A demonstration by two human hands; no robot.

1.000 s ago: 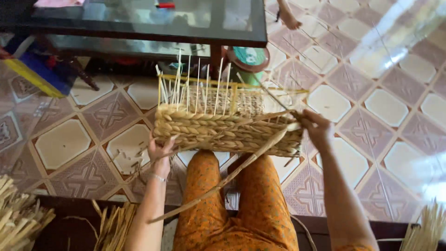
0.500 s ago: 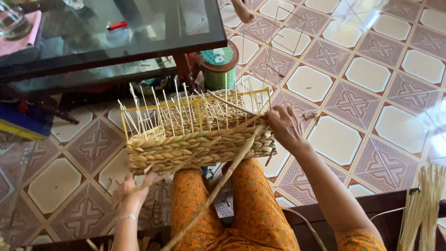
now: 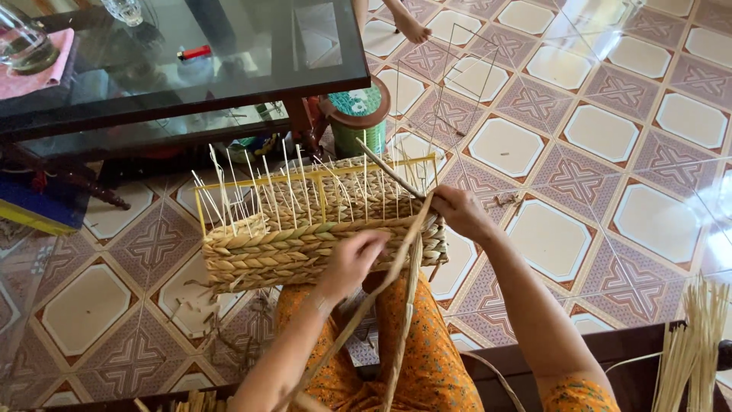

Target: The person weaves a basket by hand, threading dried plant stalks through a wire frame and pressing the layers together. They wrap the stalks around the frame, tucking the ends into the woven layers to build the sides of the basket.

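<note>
A half-woven straw basket (image 3: 305,240) with a yellow wire frame and many upright white stakes rests on my lap, over orange patterned trousers. My left hand (image 3: 352,263) lies against the basket's near braided wall, fingers curled on the weave. My right hand (image 3: 457,211) is at the basket's right corner, pinching a long flat braided strand (image 3: 396,267) that runs down across my lap.
A glass-topped table (image 3: 229,69) stands ahead with a red lighter and glassware on it. A green spool (image 3: 358,114) sits beside its leg. A bare wire frame (image 3: 457,84) stands on the tiled floor. Bundles of straw (image 3: 690,351) lie at the right. Another person's foot (image 3: 412,27) is at the top.
My left hand rose from beside my knee onto the basket's near wall. The basket shifted a little to the right in view, and my right hand stayed at its right corner with the strand.
</note>
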